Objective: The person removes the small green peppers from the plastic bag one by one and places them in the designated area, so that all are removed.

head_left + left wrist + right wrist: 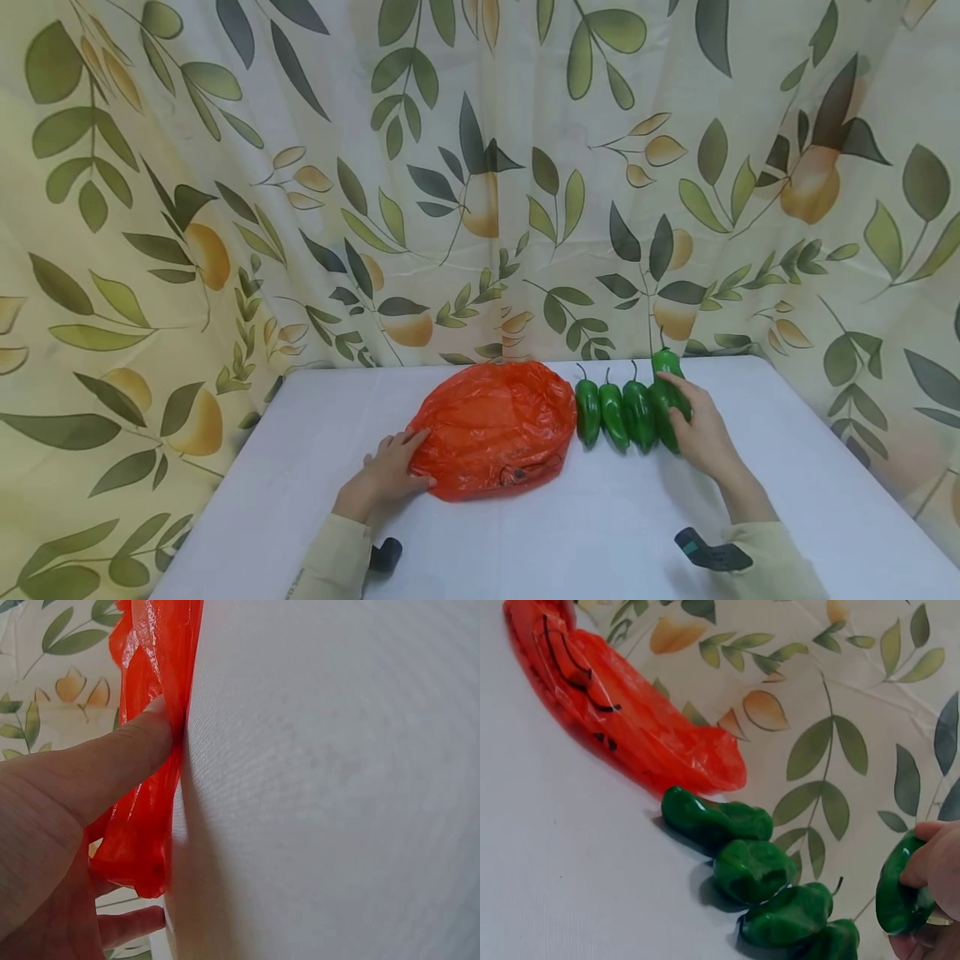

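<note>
A crinkled red plastic bag [491,433] lies on the white table. My left hand [392,468] rests at the bag's left edge, thumb and fingers spread; in the left wrist view the thumb [127,754] lies straight against the red film. On the right, my right hand [703,429] grips a glossy green pepper [895,889] between thumb and fingers, its stem end pointing to the far side. Beside it several more green peppers [613,417] lie in a row, stems away from me, the leftmost right at the bag's edge. The gripping fingers partly cover the held pepper.
The white table [525,550] ends at a curtain [495,167] printed with leaves and fruit, which stands along its back and sides. A dark wrist device [712,554] sticks out from the right sleeve and another [385,556] from the left. Black marks show on the bag's front.
</note>
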Demonstrator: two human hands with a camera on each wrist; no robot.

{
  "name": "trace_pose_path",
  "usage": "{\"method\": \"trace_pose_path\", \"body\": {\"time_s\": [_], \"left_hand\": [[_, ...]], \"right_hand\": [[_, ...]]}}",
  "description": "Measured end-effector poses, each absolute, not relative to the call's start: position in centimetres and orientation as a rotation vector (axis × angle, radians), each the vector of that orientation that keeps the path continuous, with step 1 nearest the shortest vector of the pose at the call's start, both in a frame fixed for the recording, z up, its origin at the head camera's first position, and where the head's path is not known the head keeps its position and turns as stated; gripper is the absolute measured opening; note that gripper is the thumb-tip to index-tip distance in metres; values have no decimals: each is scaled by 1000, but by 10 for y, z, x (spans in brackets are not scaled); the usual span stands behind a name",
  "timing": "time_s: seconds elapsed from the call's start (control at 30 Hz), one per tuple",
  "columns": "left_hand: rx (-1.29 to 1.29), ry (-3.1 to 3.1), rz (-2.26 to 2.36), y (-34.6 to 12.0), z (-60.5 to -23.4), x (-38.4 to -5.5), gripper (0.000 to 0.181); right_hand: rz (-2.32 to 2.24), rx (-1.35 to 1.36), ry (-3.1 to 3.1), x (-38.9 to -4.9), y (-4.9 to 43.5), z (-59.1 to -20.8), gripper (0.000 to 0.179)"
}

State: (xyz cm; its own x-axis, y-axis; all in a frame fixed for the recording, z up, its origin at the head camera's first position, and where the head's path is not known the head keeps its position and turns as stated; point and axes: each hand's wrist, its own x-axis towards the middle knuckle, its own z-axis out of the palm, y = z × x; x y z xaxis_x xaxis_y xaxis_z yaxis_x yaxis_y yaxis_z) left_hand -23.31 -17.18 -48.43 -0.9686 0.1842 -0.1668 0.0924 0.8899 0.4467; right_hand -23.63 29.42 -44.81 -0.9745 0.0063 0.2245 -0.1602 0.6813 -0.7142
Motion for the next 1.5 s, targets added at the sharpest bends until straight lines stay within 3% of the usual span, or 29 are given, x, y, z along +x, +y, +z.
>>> {"method": "trace_pose_path", "body": {"time_s": [1.1,1.5], "left_hand": [[196,2849,685,-170,-482,-230,87],[198,2849,701,-171,-484,-230,86]], "right_hand": [[1165,66,-2755,-241,329,-473,69],[1200,-87,-2823,-245,340,-485,70]]}}
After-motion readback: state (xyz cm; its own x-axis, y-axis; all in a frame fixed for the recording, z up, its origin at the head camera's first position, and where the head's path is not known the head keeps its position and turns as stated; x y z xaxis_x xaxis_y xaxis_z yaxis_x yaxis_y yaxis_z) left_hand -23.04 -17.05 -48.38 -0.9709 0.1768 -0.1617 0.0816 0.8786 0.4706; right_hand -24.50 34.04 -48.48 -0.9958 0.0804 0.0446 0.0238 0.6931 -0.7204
